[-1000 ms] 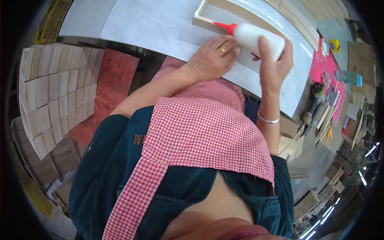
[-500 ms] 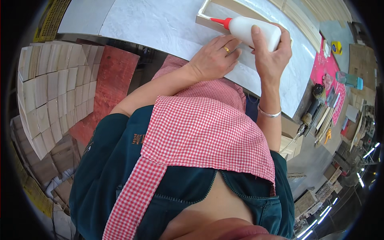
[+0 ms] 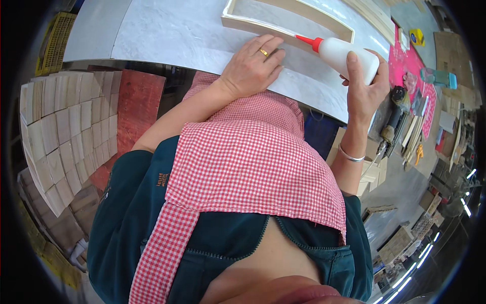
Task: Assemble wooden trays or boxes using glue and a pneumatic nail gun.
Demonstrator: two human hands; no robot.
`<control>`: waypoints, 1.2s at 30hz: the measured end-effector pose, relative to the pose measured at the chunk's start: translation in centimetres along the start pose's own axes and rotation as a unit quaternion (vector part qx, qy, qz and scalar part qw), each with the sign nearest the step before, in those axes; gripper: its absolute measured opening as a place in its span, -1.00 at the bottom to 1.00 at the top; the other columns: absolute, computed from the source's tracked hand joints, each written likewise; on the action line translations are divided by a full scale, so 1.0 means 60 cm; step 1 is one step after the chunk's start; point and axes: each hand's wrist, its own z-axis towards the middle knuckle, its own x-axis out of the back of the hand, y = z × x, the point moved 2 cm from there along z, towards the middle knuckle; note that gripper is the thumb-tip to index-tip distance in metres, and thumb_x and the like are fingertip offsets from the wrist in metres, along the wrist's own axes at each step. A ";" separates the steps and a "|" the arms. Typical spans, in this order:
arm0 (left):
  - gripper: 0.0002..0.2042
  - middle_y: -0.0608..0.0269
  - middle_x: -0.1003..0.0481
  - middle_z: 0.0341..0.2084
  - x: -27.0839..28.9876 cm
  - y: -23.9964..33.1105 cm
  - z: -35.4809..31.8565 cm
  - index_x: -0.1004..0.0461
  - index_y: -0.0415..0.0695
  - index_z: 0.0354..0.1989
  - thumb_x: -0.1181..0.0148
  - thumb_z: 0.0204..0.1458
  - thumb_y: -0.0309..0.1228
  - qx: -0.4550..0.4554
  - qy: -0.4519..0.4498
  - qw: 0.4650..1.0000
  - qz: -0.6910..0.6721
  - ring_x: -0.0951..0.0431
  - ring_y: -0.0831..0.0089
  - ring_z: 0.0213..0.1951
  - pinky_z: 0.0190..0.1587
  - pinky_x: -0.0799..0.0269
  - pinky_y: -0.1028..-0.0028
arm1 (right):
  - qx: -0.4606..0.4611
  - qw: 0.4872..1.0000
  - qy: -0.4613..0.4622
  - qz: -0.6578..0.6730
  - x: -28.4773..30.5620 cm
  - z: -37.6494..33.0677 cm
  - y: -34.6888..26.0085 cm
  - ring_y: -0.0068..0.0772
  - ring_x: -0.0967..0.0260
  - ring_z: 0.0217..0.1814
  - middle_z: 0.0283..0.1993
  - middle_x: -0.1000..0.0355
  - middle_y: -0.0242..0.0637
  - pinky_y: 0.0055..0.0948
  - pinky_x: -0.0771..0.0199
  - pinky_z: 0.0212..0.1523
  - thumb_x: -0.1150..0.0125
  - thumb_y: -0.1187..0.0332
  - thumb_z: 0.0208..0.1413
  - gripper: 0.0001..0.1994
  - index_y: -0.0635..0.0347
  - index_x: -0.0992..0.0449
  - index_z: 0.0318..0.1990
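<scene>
My right hand (image 3: 367, 83) is wrapped round a white squeeze bottle (image 3: 347, 57), which lies tilted nearly level with its red nozzle (image 3: 308, 41) pointing left. The nozzle tip is at the top edge of the near side of a shallow wooden frame (image 3: 263, 26). A white line, apparently glue, runs along that edge to the left of the tip. Close by the same side, my left hand (image 3: 255, 66) is palm down over the table, fingers loosely bent and apart, holding nothing. Whether its fingertips touch the frame I cannot tell.
The frame lies on a pale marbled table (image 3: 167, 30). Long wooden strips (image 3: 362, 17) lie at its far right. Stacked wooden blocks (image 3: 71, 126) and a red board (image 3: 139, 109) are on the left. At right are a power tool (image 3: 392, 121) and a teal container (image 3: 440, 77).
The nozzle has travelled right along the frame's near side, from its left corner to farther along. A white line now shows behind it. The table and frame have shifted left in view.
</scene>
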 end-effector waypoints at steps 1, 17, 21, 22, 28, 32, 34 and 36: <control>-0.74 0.14 -0.45 0.08 0.000 0.000 0.001 -0.53 -0.17 -0.13 -0.29 -0.01 -0.40 -0.001 -0.002 1.000 0.002 -0.42 0.24 0.16 0.26 -0.36 0.32 | -0.011 1.000 0.003 0.001 0.010 -0.001 0.002 -0.24 -0.53 -0.33 -0.19 -0.50 -0.08 -0.49 -0.58 -0.49 -0.45 0.17 0.10 -0.54 0.29 -0.47 0.02; -0.71 0.16 -0.45 0.13 0.007 0.009 0.005 -0.53 -0.17 -0.07 -0.30 0.02 -0.39 0.006 -0.027 1.000 0.014 -0.42 0.23 0.16 0.23 -0.36 0.34 | -0.054 0.993 0.103 -0.033 0.126 -0.015 0.048 -0.33 -0.47 -0.43 -0.26 -0.50 -0.08 -0.47 -0.57 -0.54 -0.49 0.21 0.05 -0.55 0.32 -0.48 -0.03; -0.72 0.14 -0.45 0.13 0.005 0.010 0.007 -0.54 -0.18 -0.09 -0.30 0.01 -0.40 0.004 -0.023 1.000 0.016 -0.43 0.22 0.15 0.22 -0.37 0.33 | -0.064 0.991 0.111 -0.044 0.144 -0.013 0.056 -0.32 -0.47 -0.40 -0.24 -0.49 -0.07 -0.46 -0.58 -0.52 -0.48 0.21 0.06 -0.55 0.32 -0.47 -0.02; -0.72 0.13 -0.45 0.12 0.005 0.009 0.008 -0.54 -0.19 -0.10 -0.30 0.00 -0.40 0.002 -0.019 1.000 0.018 -0.43 0.21 0.14 0.21 -0.37 0.32 | -0.068 0.990 0.110 -0.047 0.147 -0.012 0.059 -0.31 -0.47 -0.39 -0.22 -0.49 -0.07 -0.46 -0.59 -0.51 -0.47 0.21 0.07 -0.55 0.32 -0.47 -0.02; -0.72 0.07 -0.44 0.12 0.012 0.016 0.023 -0.53 -0.21 -0.11 -0.29 -0.01 -0.44 0.011 -0.034 0.999 -0.005 -0.44 0.16 0.13 0.21 -0.39 0.27 | -0.054 0.986 0.156 0.012 0.158 -0.005 0.082 -0.25 -0.48 -0.23 -0.15 -0.48 -0.05 -0.39 -0.61 -0.32 -0.43 0.25 0.10 -0.58 0.32 -0.45 0.00; -0.67 -0.01 -0.43 0.13 0.009 0.016 0.020 -0.52 -0.25 -0.06 -0.31 -0.03 -0.47 0.026 -0.047 0.999 -0.008 -0.44 0.06 0.14 0.20 -0.40 0.20 | -0.059 0.970 0.232 0.031 0.178 0.024 0.152 -0.20 -0.43 -0.11 -0.10 -0.43 -0.02 -0.31 -0.50 -0.07 -0.38 0.32 0.07 -0.55 0.35 -0.37 0.04; -0.65 -0.02 -0.43 0.13 0.011 0.018 0.019 -0.52 -0.26 -0.03 -0.31 -0.03 -0.47 0.031 -0.054 0.998 -0.012 -0.44 0.05 0.13 0.20 -0.41 0.20 | -0.078 0.960 0.270 0.000 0.190 0.055 0.179 -0.22 -0.39 -0.09 -0.11 -0.40 -0.04 -0.30 -0.46 -0.01 -0.40 0.31 0.02 -0.51 0.35 -0.33 0.02; -0.64 -0.02 -0.43 0.14 0.011 0.019 0.023 -0.52 -0.26 -0.01 -0.32 -0.03 -0.47 0.020 -0.055 0.998 -0.022 -0.44 0.05 0.13 0.19 -0.41 0.21 | -0.082 0.949 0.300 -0.054 0.209 0.105 0.207 -0.24 -0.38 -0.09 -0.13 -0.38 -0.05 -0.30 -0.45 -0.01 -0.41 0.29 -0.01 -0.49 0.34 -0.31 0.00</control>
